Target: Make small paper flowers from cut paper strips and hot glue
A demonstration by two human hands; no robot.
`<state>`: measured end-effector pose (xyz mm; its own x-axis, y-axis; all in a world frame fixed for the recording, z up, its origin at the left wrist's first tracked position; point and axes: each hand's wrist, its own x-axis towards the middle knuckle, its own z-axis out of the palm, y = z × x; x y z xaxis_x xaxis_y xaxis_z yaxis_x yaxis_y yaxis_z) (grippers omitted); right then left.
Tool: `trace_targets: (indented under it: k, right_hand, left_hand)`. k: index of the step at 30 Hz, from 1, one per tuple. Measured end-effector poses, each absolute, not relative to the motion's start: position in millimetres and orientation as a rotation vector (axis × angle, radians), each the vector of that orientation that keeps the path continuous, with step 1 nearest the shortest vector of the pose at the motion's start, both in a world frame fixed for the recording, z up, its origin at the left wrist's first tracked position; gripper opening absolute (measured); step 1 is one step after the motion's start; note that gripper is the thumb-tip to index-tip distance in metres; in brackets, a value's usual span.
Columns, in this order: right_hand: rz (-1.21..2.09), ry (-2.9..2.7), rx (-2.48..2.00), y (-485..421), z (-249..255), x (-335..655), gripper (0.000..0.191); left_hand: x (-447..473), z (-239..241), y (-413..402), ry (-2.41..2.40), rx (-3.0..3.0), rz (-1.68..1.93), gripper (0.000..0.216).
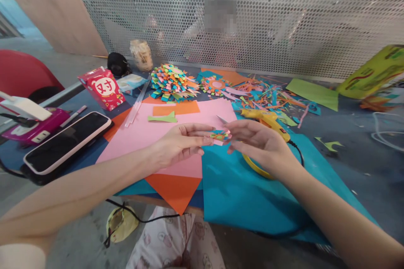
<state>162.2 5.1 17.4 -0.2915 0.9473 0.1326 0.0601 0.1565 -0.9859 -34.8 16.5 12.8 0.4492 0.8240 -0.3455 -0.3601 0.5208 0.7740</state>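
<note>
A small layered paper flower (220, 135), with pink, green, blue and orange fringes, is pinched between the thumb and fingers of my left hand (176, 145). At its right edge is my right hand (261, 145), its thumb and curved fingers apart around that edge. Whether they touch the flower I cannot tell. A pointed metal tip (221, 119) shows past my right index finger, and a yellow loop (257, 169) shows below that hand. Behind the right hand lies a yellow glue gun (268, 119) with a black cord. Pink paper (126, 151) and blue paper (252, 206) lie beneath.
A fringed paper ball (173, 83), another paper flower (215, 85) and paper scraps (268, 94) sit toward the back. Clear sticks (138, 103), a red packet (102, 88), a phone (67, 142) and a purple power strip (38, 126) are leftward. A perforated metal panel (268, 17) stands behind.
</note>
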Motion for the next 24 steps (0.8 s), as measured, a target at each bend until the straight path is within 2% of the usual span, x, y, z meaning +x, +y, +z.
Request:
trace_targets:
  k: [4,9,13,18,24]
  right_hand:
    - [1.27,-1.605,-1.059,4.8,15.0,159.6,0.026]
    - [1.224,-1.554,-1.061,6.7,14.2,162.0,0.031]
    - [1.173,-1.525,-1.041,4.7,16.0,165.2,0.031]
    - [1.207,-1.534,-0.979,-2.5,18.7,167.0,0.018]
    - [1.177,-1.61,-0.942,-6.2,15.8,168.6,0.008]
  left_hand:
    - [-33.0,13.5,13.4,0.783,0.691,0.796,0.027]
    - [-34.8,13.6,13.6,0.757,0.807,0.838,0.036]
    - [-43.1,14.4,19.2,0.78,0.943,0.985,0.031]
    - [-49.9,12.5,19.9,0.824,1.172,1.168,0.028]
    - [-46.3,14.2,9.7,0.811,1.303,1.04,0.025]
